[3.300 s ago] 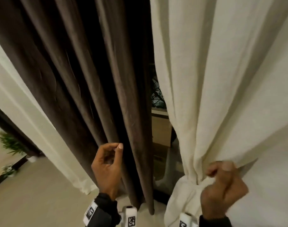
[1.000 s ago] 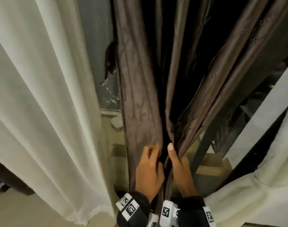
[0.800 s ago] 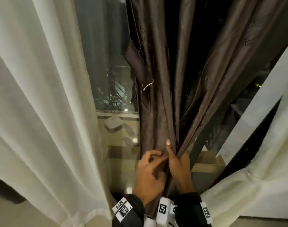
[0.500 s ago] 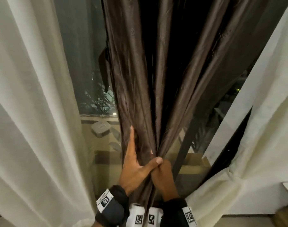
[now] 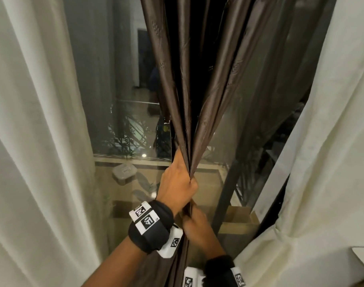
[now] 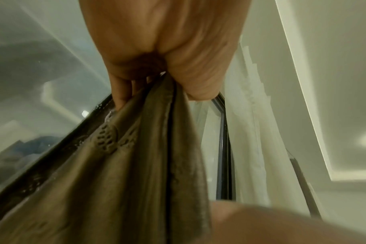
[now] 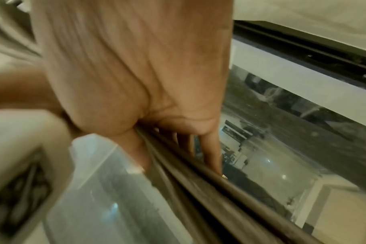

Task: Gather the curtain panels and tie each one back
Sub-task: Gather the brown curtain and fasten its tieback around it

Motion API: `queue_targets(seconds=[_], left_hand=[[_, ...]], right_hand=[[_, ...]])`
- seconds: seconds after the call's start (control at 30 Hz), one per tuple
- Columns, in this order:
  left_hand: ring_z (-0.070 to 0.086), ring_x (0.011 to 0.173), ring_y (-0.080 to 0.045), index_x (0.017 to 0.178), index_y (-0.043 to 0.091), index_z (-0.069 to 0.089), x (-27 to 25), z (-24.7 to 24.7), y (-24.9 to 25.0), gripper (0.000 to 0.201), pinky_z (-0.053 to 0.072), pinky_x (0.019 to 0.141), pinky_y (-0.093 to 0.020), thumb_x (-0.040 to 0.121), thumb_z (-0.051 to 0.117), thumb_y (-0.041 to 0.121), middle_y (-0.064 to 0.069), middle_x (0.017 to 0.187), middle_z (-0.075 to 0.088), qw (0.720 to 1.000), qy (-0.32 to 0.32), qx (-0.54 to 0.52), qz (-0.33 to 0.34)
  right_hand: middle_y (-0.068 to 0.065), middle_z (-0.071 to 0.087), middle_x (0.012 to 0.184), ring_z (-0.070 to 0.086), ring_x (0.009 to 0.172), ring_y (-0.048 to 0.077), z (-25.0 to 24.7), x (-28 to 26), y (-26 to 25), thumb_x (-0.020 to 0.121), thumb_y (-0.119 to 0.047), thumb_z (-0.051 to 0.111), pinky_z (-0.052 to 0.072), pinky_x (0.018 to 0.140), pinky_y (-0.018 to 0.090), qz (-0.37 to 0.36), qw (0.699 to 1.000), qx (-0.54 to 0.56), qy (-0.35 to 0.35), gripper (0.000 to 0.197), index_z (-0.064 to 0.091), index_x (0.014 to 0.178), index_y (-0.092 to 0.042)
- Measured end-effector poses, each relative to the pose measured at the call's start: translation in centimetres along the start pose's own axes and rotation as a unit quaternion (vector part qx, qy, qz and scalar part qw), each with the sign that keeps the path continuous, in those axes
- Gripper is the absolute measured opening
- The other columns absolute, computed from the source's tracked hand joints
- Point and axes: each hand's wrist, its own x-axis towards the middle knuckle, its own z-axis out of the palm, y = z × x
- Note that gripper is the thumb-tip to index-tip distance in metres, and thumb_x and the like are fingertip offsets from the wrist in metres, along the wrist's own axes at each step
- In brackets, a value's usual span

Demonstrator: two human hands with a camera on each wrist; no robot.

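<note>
A dark brown curtain panel [image 5: 199,79] hangs in the middle of the head view, its folds drawn together into a narrow bunch. My left hand [image 5: 180,183] grips that bunch from the left, fingers wrapped round it. Just below, my right hand [image 5: 195,226] holds the same bunch, its fingertips hidden behind the cloth. In the left wrist view the brown curtain [image 6: 136,165] fans out from my left hand [image 6: 157,85]. The right wrist view shows the brown folds [image 7: 198,181] clamped between the thumb and fingers of my right hand [image 7: 169,137]. A cream curtain [image 5: 321,183] at the right is tied back low.
A sheer white curtain [image 5: 36,141] hangs loose at the left. Behind the panels is a glass window [image 5: 119,100] with a dark frame post [image 5: 226,195] to the right of my hands. A white ledge corner [image 5: 363,259] shows at the lower right.
Both hands have closed round the brown curtain and pulled its folds into a tight bunch. My left hand moved above the right, and more window glass shows at the left.
</note>
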Motion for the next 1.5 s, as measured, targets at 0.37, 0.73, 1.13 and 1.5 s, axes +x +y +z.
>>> queue_targets(seconds=[0.37,0.73,1.13,1.5], left_hand=[[0.070,0.121,-0.035,0.149,0.002,0.049,-2.1,-0.7,1.3,0.059,0.060,0.101,-0.049,0.095,0.074,0.003,-0.021,0.138,0.066,0.982,0.043,-0.144,0.113],[0.068,0.125,-0.010,0.149,0.023,0.054,0.9,-7.9,-3.1,0.057,0.055,0.112,-0.046,0.097,0.075,0.030,0.004,0.143,0.066,0.955,-0.069,-0.271,0.098],[0.029,0.145,-0.030,0.164,0.025,0.021,8.9,-9.9,-4.0,0.105,0.032,0.124,-0.049,0.084,0.070,0.071,-0.009,0.155,0.028,0.940,0.312,-0.134,-0.026],[0.058,0.069,-0.008,0.087,0.020,0.061,10.2,-12.7,-3.1,0.028,0.056,0.082,-0.041,0.097,0.073,0.043,0.009,0.070,0.059,0.949,0.264,-0.149,0.089]], right_hand=[[-0.019,0.067,0.137,0.064,0.127,-0.002,-6.1,-1.1,-12.3,0.079,-0.045,0.091,0.052,0.111,0.028,-0.121,0.984,0.127,0.038,0.094,0.040,0.156,-0.034],[-0.027,0.062,0.107,0.062,0.102,-0.005,-5.8,-0.9,-15.3,0.109,-0.042,0.054,0.046,0.097,0.019,-0.039,0.965,0.239,0.101,0.011,0.053,0.118,-0.048],[0.001,0.051,0.159,0.047,0.125,0.007,-6.1,-1.7,-15.5,0.107,-0.043,0.056,0.031,0.105,0.025,0.007,0.961,0.243,0.128,0.065,0.034,0.163,-0.021],[-0.017,0.057,0.120,0.045,0.115,0.005,-6.2,-1.6,-15.0,0.108,-0.047,0.052,0.032,0.102,0.025,-0.022,0.969,0.217,0.115,0.060,0.039,0.159,-0.019]])
